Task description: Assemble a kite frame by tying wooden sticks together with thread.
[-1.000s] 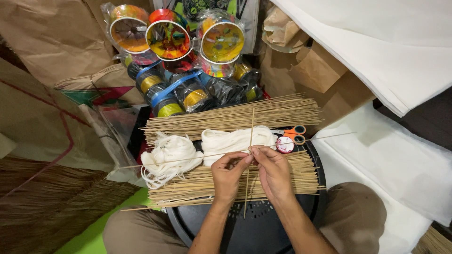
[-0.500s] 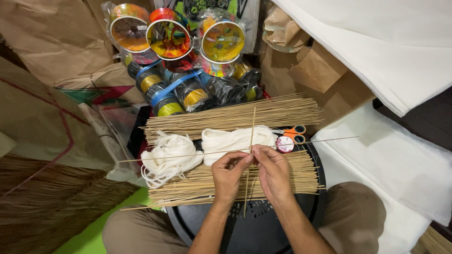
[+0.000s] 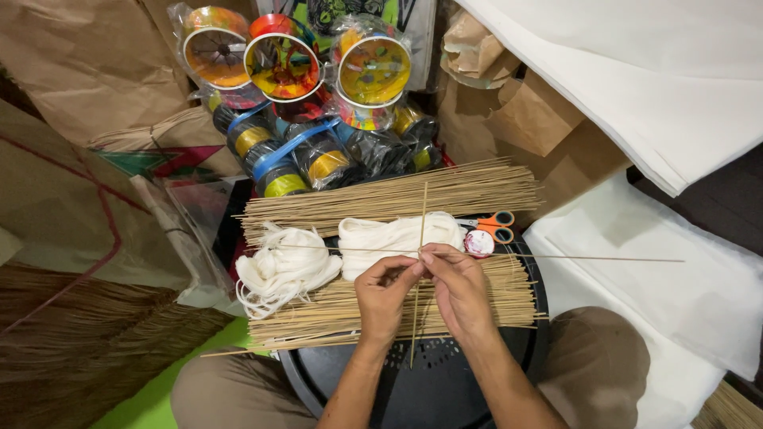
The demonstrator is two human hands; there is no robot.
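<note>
My left hand point(image 3: 385, 295) and my right hand point(image 3: 460, 291) meet fingertip to fingertip over a black round stool top point(image 3: 429, 385). Between them they pinch two thin bamboo sticks crossed at the fingertips: an upright stick point(image 3: 422, 214) and a long horizontal stick point(image 3: 588, 257) reaching far right. Under the hands lies a bundle of bamboo sticks point(image 3: 342, 310); a second bundle point(image 3: 397, 199) lies farther back. White thread skeins point(image 3: 290, 266) point(image 3: 389, 234) rest between the bundles.
Orange-handled scissors point(image 3: 493, 224) and a small round tape roll point(image 3: 479, 243) sit right of the skeins. Colourful kite-string spools point(image 3: 294, 63) in plastic stand at the back. Brown paper point(image 3: 87, 71) lies left, white paper sheets point(image 3: 675, 87) right, a straw broom point(image 3: 79, 342) lower left.
The hands stay at the crossing of the two sticks; only slight finger shifts show. The sticks and everything else hold their places.
</note>
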